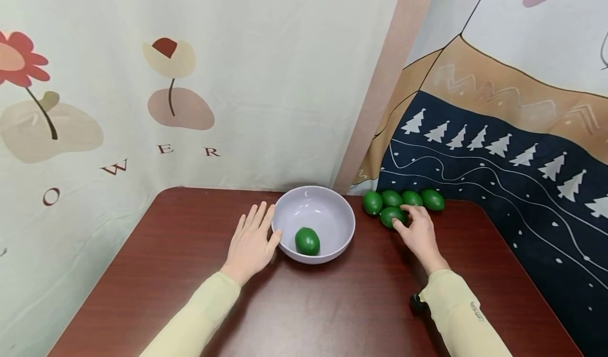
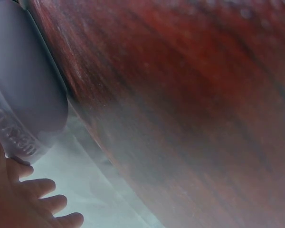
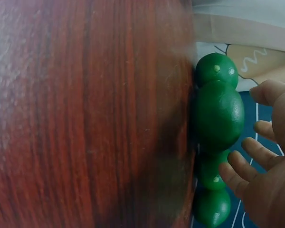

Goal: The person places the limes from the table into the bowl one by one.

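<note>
A lavender bowl (image 1: 332,212) stands on the dark red wooden table (image 1: 190,251) with one green lime (image 1: 307,241) inside it. My left hand (image 1: 252,238) lies flat on the table, fingers straight, its thumb side against the bowl's left wall (image 2: 23,95). Several more limes lie at the table's back right: a row (image 1: 411,197) and one in front (image 1: 390,217). My right hand (image 1: 417,230) arches over that front lime (image 3: 218,116). Its fingers (image 3: 256,156) are spread and a small gap still shows, so it holds nothing.
Printed cloth hangs close behind the table, a flower pattern on the left (image 1: 142,109) and dark blue with white trees on the right (image 1: 499,188). The limes lie near the table's back edge, against the blue cloth. Bare wood (image 1: 332,304) stretches in front of the bowl.
</note>
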{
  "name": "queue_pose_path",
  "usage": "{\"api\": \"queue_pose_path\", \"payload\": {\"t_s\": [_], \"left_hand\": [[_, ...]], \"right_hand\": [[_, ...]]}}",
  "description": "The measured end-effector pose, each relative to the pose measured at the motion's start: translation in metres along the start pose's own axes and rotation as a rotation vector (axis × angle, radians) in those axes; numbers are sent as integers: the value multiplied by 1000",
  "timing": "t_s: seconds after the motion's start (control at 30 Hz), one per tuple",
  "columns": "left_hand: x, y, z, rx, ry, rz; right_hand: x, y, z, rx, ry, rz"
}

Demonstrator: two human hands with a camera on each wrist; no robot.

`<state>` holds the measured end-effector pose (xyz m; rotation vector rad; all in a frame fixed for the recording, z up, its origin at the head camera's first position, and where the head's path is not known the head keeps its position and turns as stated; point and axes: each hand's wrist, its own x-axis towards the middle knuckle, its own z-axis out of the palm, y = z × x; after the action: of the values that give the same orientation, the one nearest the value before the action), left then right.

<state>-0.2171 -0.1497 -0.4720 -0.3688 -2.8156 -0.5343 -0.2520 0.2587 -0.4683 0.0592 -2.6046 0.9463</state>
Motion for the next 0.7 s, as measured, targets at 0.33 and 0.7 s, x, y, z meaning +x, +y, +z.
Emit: {"api": "queue_pose_path", "payload": {"t_s": [0.33, 0.7], "left_hand": [[0, 1, 0, -1, 23, 10], [0, -1, 0, 6, 10, 6]], "right_hand": [[4, 5, 3, 5, -55, 54], [7, 9, 6, -35, -116, 54]]}}
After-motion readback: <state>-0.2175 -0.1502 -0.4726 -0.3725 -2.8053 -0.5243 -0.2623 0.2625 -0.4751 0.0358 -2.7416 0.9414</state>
